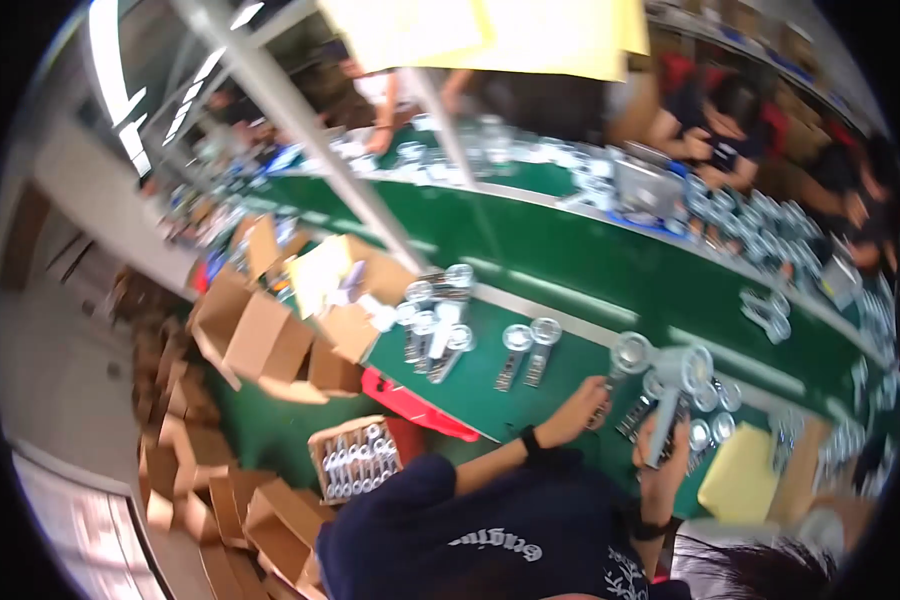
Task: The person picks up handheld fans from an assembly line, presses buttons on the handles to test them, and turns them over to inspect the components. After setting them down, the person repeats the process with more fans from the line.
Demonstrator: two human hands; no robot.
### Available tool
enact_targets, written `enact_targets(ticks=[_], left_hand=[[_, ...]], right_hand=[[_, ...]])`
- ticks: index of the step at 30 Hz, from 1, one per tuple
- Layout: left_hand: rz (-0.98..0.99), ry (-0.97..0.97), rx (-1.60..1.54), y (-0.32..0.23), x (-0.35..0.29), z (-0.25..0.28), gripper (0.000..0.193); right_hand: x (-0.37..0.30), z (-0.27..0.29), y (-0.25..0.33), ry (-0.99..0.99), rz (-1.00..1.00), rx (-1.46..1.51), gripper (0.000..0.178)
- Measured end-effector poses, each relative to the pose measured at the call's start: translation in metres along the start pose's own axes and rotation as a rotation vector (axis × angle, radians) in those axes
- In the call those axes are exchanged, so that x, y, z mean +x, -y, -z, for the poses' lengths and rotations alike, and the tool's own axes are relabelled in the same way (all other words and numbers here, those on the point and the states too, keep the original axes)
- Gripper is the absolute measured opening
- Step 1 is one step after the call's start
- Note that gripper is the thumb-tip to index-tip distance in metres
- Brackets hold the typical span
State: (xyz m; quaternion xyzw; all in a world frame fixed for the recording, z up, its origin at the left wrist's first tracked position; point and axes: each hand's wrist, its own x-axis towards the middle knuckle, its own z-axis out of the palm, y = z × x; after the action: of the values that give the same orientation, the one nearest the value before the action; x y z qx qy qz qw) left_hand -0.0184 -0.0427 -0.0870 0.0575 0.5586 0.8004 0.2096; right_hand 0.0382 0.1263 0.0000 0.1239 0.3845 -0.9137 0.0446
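My left hand (pixel 578 408), with a black band at the wrist, grips the dark handle of a silver round-headed piece (pixel 630 352) that lies on the green table (pixel 490 385). My right hand (pixel 664 452) is closed around the handle of a pale round-headed piece (pixel 682 368), held upright over a heap of similar silver pieces (pixel 710 415). Two more such pieces (pixel 530 350) lie side by side to the left of my left hand. The picture is blurred and tilted, so fine detail is lost.
A green conveyor belt (pixel 610 265) runs across behind the table, and people (pixel 720 130) work at its far side. Open cardboard boxes (pixel 260 340) are stacked on the left; one box (pixel 355 460) holds silver pieces. A red tray (pixel 415 405) and a yellow pad (pixel 738 472) lie near me.
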Motion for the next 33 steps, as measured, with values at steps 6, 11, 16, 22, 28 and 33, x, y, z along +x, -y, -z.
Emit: enact_targets(ticks=[6, 11, 16, 22, 28, 33], left_hand=[[-0.044, -0.084, 0.019, -0.036, -0.006, -0.001, 0.035], [-0.116, -0.166, -0.036, -0.064, -0.028, -0.016, 0.038], [-0.270, -0.341, 0.290, -0.070, -0.032, -0.030, 0.040], [-0.235, -0.292, 0.193, -0.096, -0.038, -0.049, 0.042], [-0.201, -0.234, 0.116, -0.094, -0.021, -0.064, 0.046], [-0.109, -0.248, 0.136, -0.091, -0.011, -0.068, 0.044]], right_hand=[[0.001, -0.022, 0.010, 0.077, 0.043, -0.120, 0.034], [0.005, -0.024, 0.009, 0.181, 0.005, -0.109, 0.034], [0.011, -0.026, 0.007, 0.182, -0.045, -0.153, 0.037], [0.010, -0.025, 0.006, 0.245, -0.014, -0.195, 0.041], [0.012, -0.019, 0.012, 0.240, 0.102, -0.266, 0.044], [0.020, -0.008, 0.015, 0.197, 0.108, -0.232, 0.043]])
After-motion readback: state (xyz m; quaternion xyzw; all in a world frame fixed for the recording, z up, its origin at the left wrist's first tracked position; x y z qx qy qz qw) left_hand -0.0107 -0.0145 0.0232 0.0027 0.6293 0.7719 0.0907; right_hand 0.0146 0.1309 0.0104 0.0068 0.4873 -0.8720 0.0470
